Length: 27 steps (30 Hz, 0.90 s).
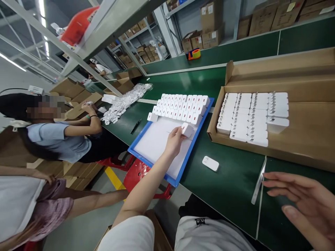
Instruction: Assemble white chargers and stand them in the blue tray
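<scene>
"Two hands of yours going, right? What's each one up to?"

"Your left hand [174,140] is pinching one white block [187,130] over the bare liner of the tray [195,141], near its right rim; can't tell if it's touching down. Your right hand [306,202] is loosely spread, gripping nothing, fingertips just beside a metal strip [258,184]. Can't tell if they touch."

"Anything sketchy?"

"Imo, yeah. That fingertip hold could slip, and a dropped block might knock the packed rows [180,108] behind it. Also, your tray's near rim sits about at the counter [227,181] edge with your forearm across it, so a bump could tip it."

"Counts?"

"One tray, three rows in it, too tight for me to count each block. One carton [309,129], stacked pieces [248,116] also uncountable. Then one loose white piece [210,163], one strip, one pen [135,126]."
</scene>
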Each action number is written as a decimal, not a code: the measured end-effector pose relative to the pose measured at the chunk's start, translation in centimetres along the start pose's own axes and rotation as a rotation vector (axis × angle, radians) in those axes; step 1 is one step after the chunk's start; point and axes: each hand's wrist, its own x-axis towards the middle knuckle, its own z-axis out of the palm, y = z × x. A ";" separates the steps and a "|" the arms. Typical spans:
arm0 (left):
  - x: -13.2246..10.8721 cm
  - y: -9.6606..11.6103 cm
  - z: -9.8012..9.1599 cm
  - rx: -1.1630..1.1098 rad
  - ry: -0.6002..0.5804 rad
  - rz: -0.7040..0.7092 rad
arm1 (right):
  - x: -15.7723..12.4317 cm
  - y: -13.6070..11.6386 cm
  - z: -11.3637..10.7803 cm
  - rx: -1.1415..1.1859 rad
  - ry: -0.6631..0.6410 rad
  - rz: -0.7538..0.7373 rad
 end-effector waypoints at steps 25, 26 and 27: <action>0.5 0.3 -1.2 0.303 -0.196 -0.030 | -0.2 3.6 -0.9 -0.107 -0.004 -0.124; 0.7 0.4 -1.2 0.305 -0.195 -0.035 | -0.1 3.6 -0.9 -0.112 -0.005 -0.126; 0.9 0.6 -1.2 0.309 -0.198 -0.042 | 0.0 3.5 -0.8 -0.119 -0.012 -0.124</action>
